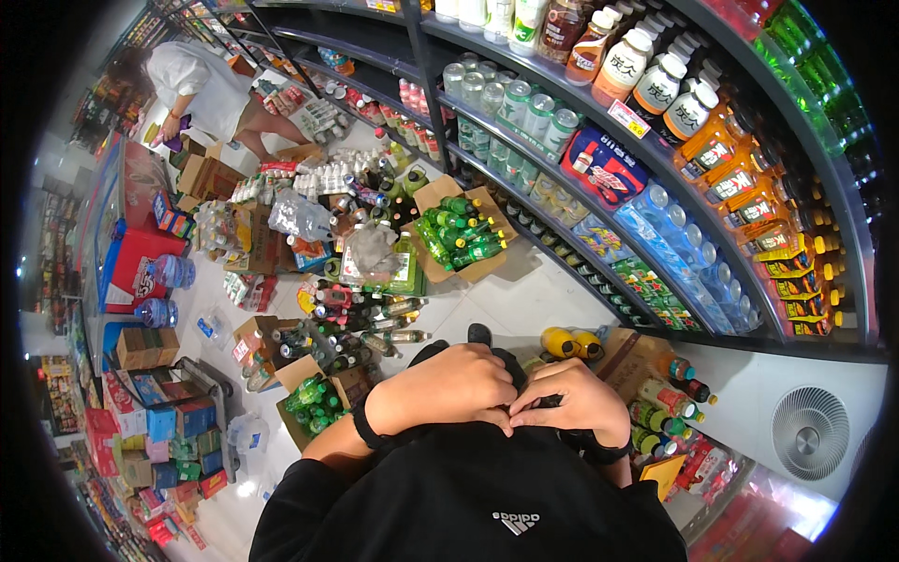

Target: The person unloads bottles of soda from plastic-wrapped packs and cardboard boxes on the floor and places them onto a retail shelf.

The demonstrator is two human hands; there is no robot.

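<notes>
My left hand [465, 382] and my right hand [573, 397] meet in front of my black shirt [449, 496], near its upper edge in the picture. Both hands are closed, with thumbs and fingertips pressed together close to each other. A bit of something dark shows between the fingers of the right hand; whether it is cloth or a small object I cannot make out. What the left fingers pinch is hidden. Black bands circle both wrists. Just past my right hand lie yellow-capped bottles [573, 344], and beyond my hands is a dark shoe [479, 333].
Bottles crowd the white floor ahead, around an open carton of green bottles [461, 232] and another carton [314, 398]. Stocked shelves [599, 178] curve along the right, above a round fan grille [811, 432]. A person in white [201, 89] bends at the far left. Stacked boxes [178, 421] stand left.
</notes>
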